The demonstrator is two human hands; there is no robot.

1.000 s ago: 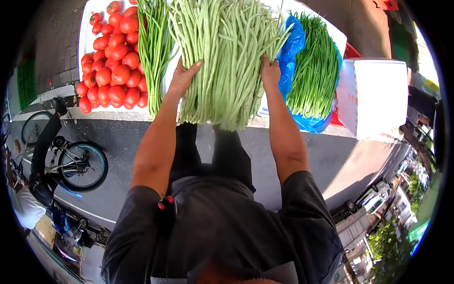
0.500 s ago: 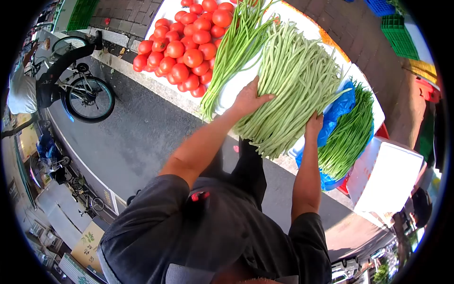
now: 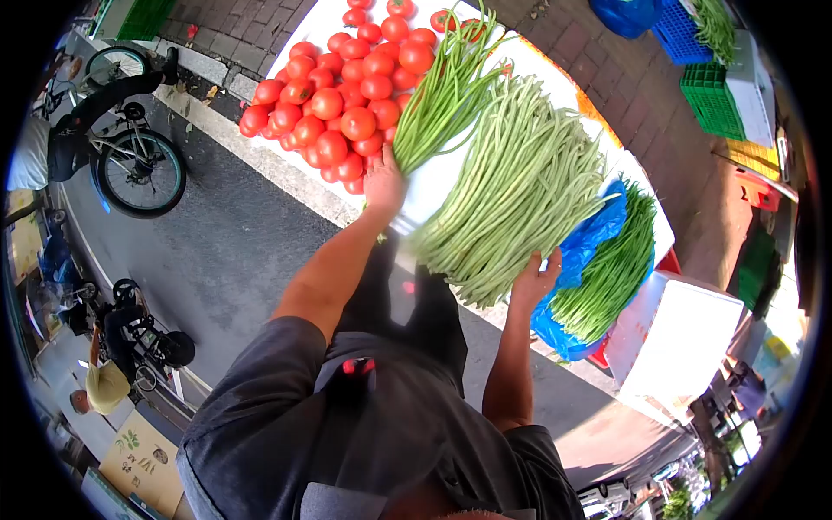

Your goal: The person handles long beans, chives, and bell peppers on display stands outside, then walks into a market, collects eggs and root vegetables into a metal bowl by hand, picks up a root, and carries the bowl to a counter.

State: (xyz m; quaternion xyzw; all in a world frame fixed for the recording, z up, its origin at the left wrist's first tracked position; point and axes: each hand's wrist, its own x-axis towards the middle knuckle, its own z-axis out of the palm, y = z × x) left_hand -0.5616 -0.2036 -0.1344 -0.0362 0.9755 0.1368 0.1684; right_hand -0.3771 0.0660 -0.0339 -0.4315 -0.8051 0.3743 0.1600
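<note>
My left hand (image 3: 384, 184) is closed around the lower ends of a bundle of long green stalks, probably garlic scapes (image 3: 446, 104), beside the tomatoes (image 3: 357, 124). A large pile of pale green long beans (image 3: 520, 186) lies on the white stall surface, just right of the stalks. My right hand (image 3: 537, 279) is at the pile's lower right edge, fingers apart, with fingertips touching or very near the bean ends. To its right, a blue plastic bag (image 3: 598, 234) lies around thin dark green stalks, perhaps chives (image 3: 611, 264).
A white foam box (image 3: 672, 338) stands right of the stall. Green (image 3: 711, 97) and blue (image 3: 680, 33) crates are at the upper right. On the road at left, a person sits on a bicycle (image 3: 139, 172), and another rides a dark two-wheeler (image 3: 152, 338).
My left hand has moved from the long beans to the green stalks. My right hand has loosened at the beans' lower edge. A second rider has come into view at left.
</note>
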